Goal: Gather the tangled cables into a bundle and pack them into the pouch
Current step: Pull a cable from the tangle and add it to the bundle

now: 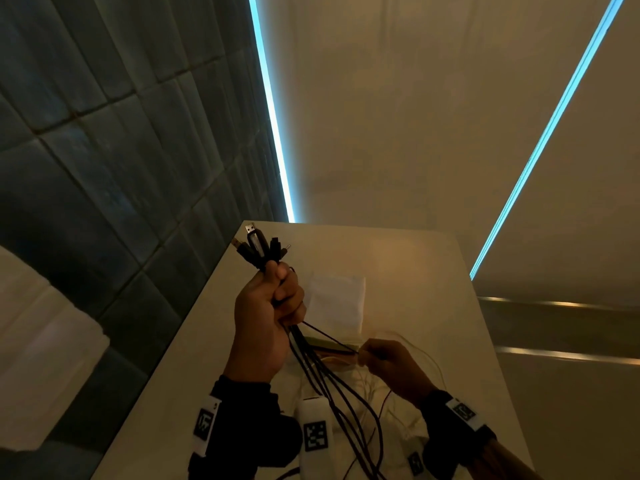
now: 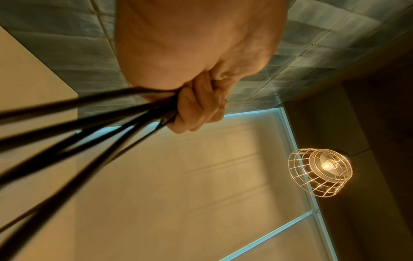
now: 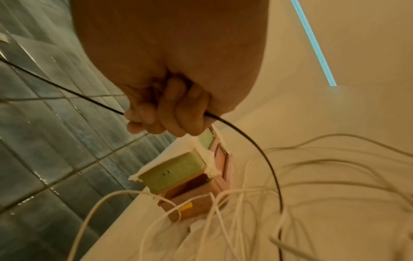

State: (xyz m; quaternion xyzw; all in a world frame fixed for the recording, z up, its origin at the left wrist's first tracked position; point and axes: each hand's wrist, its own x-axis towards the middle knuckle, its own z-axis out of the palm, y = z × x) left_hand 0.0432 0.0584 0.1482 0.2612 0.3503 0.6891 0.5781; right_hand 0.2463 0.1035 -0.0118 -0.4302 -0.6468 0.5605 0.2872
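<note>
The black cables stand bunched in the left hand's fist above the counter, plugs up, while the right hand pinches one black strand beside them, over loose white cables and a half-hidden pink-and-green box, the flat white pouch lying just behind.

Black cables above white cables, a white pouch and grey-blue wall tiles.
</note>
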